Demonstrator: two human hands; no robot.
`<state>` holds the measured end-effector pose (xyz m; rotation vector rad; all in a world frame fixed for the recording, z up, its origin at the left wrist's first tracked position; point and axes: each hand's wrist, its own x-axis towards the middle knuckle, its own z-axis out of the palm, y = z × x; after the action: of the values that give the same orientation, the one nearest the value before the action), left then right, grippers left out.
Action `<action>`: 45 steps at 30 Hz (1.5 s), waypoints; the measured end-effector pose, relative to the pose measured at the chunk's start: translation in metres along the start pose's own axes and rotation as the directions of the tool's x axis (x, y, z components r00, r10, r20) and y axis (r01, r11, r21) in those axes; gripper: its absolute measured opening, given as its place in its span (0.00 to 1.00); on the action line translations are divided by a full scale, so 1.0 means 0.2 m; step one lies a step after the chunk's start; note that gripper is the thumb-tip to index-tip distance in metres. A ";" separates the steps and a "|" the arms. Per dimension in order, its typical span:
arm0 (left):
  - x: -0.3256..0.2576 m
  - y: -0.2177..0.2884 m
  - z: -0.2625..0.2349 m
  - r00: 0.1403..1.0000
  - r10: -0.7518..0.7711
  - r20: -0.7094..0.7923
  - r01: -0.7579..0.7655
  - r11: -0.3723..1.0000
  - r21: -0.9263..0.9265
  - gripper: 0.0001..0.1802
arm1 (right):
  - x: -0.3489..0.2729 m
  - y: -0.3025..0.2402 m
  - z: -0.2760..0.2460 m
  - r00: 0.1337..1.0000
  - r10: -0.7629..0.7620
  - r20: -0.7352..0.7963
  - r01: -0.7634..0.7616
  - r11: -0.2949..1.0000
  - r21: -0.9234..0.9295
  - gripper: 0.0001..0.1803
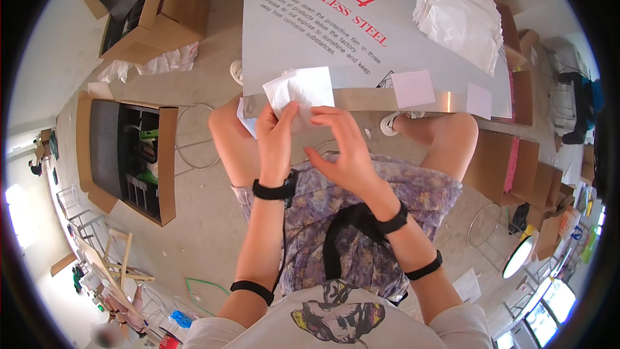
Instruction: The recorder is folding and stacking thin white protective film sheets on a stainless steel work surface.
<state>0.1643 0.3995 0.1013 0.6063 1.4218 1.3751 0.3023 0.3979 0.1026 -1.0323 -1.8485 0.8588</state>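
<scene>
Between the two hands sits a small white paper bag (298,92), held up over the person's knees. The left hand (274,134) pinches its lower edge with thumb and fingers closed on it. The right hand (341,145) is just beside it, fingers bent and touching the bag's right side, but I cannot tell if it grips. Right behind the bag is the shiny edge of a metal table (361,99) covered with a grey sheet with red and dark writing. Two small pale squares (413,88) lie on that sheet, right of the hands. Farther back on the right is a pile of white bags (457,10). Well off to the left, an open brown box (132,155) stands on the floor, with another brown box (152,16) behind it.
</scene>
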 end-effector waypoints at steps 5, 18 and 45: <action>-0.18 0.29 -0.15 0.969 -0.025 0.247 -0.079 0.912 0.403 0.10 | 0.10 -0.13 -0.22 0.986 0.165 0.032 -0.168 0.957 0.238 0.36; -0.40 0.44 -0.25 0.917 -0.093 0.388 0.092 0.996 0.021 0.29 | -0.01 -0.38 -0.32 0.809 0.448 0.379 -0.586 0.663 0.466 0.10; -0.72 0.14 -0.14 0.944 -0.128 0.303 0.193 0.961 -0.198 0.12 | -0.25 -0.47 -0.32 0.816 0.547 0.187 -0.522 0.559 0.644 0.23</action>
<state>0.1828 0.2674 0.1682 0.5052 1.0405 1.2394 0.3456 0.3229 0.1919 -1.1073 -0.9889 1.7139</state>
